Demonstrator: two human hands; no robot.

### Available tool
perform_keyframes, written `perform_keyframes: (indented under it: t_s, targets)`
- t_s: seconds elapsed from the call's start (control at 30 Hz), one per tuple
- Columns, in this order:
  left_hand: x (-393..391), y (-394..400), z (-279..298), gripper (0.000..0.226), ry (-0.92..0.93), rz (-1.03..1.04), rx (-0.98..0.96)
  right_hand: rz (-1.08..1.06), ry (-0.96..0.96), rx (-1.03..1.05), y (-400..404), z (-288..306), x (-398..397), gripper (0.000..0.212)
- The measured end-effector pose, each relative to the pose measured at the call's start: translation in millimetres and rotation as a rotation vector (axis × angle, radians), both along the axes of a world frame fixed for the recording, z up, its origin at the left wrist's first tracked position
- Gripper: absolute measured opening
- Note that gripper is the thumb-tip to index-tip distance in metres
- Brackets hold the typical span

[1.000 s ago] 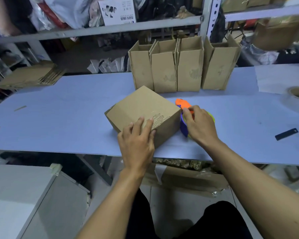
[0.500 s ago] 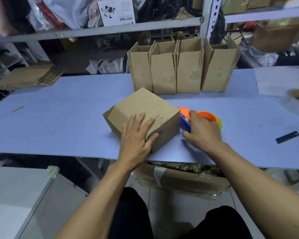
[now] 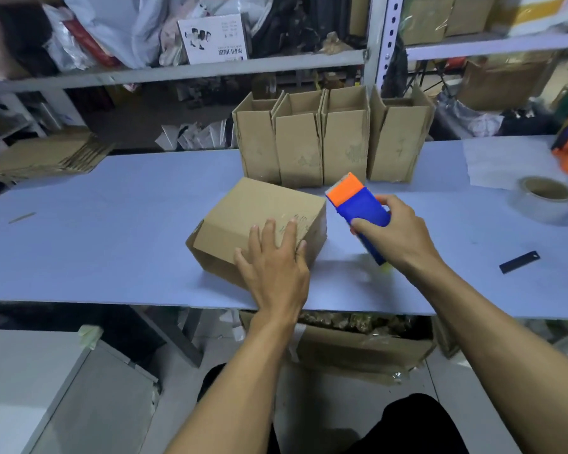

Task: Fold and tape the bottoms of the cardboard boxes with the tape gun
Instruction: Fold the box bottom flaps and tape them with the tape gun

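- The cardboard box [image 3: 259, 221] sits on the table [image 3: 112, 231] near its front edge, turned at an angle, with its folded flaps facing up. That is probably its bottom, turned up so the seam can be taped.
- The left hand [image 3: 276, 267] lies flat on the near part of those flaps, fingers straight and spread. It grips nothing. The press looks meant to keep the flaps shut and the box from sliding once tape is drawn across.
- The tape gun [image 3: 358, 211] is blue with an orange front end. It hangs in the air just beside the box's right corner, its orange end raised and pointing away from the person.
- The right hand [image 3: 397, 231] is curled round the gun's blue body, thumb on the near side and fingers over the far side. The gun does not touch the box, so no tape is going on yet.
- The box lies under the left hand and just to the left of the right hand. I judge the gun has only a small way to travel to reach the seam.
- Four open boxes [image 3: 332, 142] stand upright in a row behind, touching one another, probably finished ones set out of the way.
- A spare tape roll [image 3: 545, 199] and a small dark strip [image 3: 518, 262] lie on the table, well to the right.
- A stack of flat cardboard [image 3: 43, 157] waits at the far left.
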State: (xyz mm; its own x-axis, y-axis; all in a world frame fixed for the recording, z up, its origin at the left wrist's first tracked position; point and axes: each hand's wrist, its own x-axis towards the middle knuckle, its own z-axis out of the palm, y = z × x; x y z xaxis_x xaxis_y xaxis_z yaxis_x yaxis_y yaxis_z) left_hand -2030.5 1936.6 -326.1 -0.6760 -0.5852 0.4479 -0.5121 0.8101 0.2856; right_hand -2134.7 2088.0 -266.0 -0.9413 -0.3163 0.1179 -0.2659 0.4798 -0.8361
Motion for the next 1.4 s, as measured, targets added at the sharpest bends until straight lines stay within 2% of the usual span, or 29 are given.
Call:
perform_keyframes:
  t_s: [0.1, 0.2, 0.23, 0.3, 0.37, 0.43, 0.47, 0.53, 0.6, 0.77, 0.87, 0.97, 1.1, 1.23, 1.4]
  targets:
    - [5, -8, 18, 0.053, -0.188, -0.031, -0.024, 0.078, -0.041, -0.007, 6, 2, 8, 0.068]
    - [8, -16, 45, 0.064, -0.322, -0.151, 0.081, 0.133, 0.023, 0.065, 10, 10, 13, 0.063]
    - [8, -21, 57, 0.062, -0.26, -0.204, 0.182, 0.156, 0.041, 0.06, 11, 12, 14, 0.059]
    - [3, -27, 82, 0.047, 0.019, -0.313, 0.456, 0.213, 0.051, 0.0, 15, 17, 18, 0.051]
    - [-3, -27, 109, 0.031, 0.248, -0.342, 0.835, 0.285, 0.101, -0.027, 18, 22, 22, 0.05]
    - [-9, -26, 130, 0.027, 0.196, -0.381, 1.22, 0.346, 0.182, 0.009, 20, 25, 23, 0.053]
    - [-9, -27, 135, 0.024, 0.122, -0.418, 1.293, 0.366, 0.204, 0.016, 21, 27, 23, 0.054]
    - [-9, -29, 138, 0.015, 0.062, -0.477, 1.297, 0.389, 0.226, 0.006, 22, 29, 23, 0.054]
    - [-11, -30, 139, 0.014, 0.088, -0.495, 1.303, 0.396, 0.271, 0.037, 24, 33, 21, 0.052]
    - [-12, -27, 138, 0.021, 0.046, -0.494, 1.328, 0.38, 0.443, 0.337, 28, 43, 15, 0.058]
    - [-15, -26, 139, 0.02, 0.005, -0.483, 1.281, 0.384, 0.466, 0.414, 27, 43, 10, 0.063]
    - [-17, -28, 140, 0.018, -0.038, -0.467, 1.31, 0.396, 0.384, 0.353, 28, 39, 6, 0.076]
    - [-20, -29, 141, 0.015, -0.062, -0.435, 1.417, 0.405, 0.32, 0.217, 29, 32, 5, 0.069]
    - [-25, -27, 139, 0.01, 0.041, -0.363, 1.572, 0.382, 0.331, 0.156, 27, 29, 4, 0.068]
    - [-32, -25, 139, 0.018, 0.094, -0.313, 1.534, 0.34, 0.366, 0.097, 22, 30, -1, 0.069]
